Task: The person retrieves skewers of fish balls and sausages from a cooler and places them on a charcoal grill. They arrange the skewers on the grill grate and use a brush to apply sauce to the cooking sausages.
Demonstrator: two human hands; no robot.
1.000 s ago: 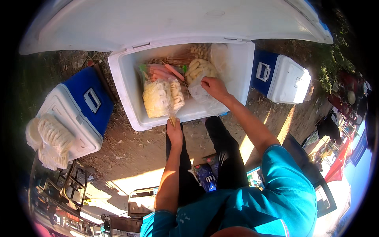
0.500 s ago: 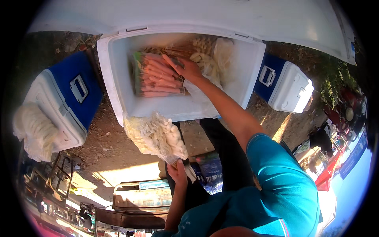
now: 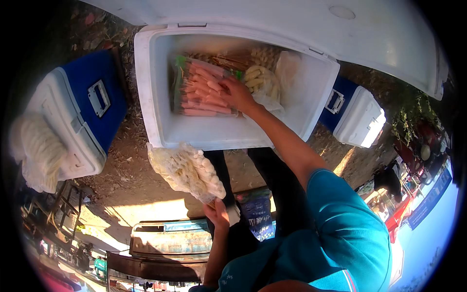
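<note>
Inside the white cooler [image 3: 209, 137] lies a clear bag of pink sausages [image 3: 199, 92] on sticks. My right hand [image 3: 238, 95] reaches in at the right side of this bag, its fingers curled at the end of a pink sausage [image 3: 214, 86]; the fingertips are partly hidden. Right of that hand sits a clear bag of pale, finger-shaped pieces [image 3: 258, 80]. My left hand [image 3: 216, 213], below the cooler's near rim, grips the gathered lower end of a clear plastic bag of pale food pieces [image 3: 187, 170], which tilts up toward the rim.
The cooler's raised white lid [image 3: 292, 19] spans the top. Blue and white coolers stand at left [image 3: 68, 117] and right [image 3: 352, 114]; a bag of pale round pieces [image 3: 41, 151] rests against the left one. A rusty metal bench [image 3: 170, 241] is near my legs.
My right hand has lowered toward the bag of sausages, bringing down the sausage it held raised above them. The left hand still grips its bag. The whole view has shifted slightly.
</note>
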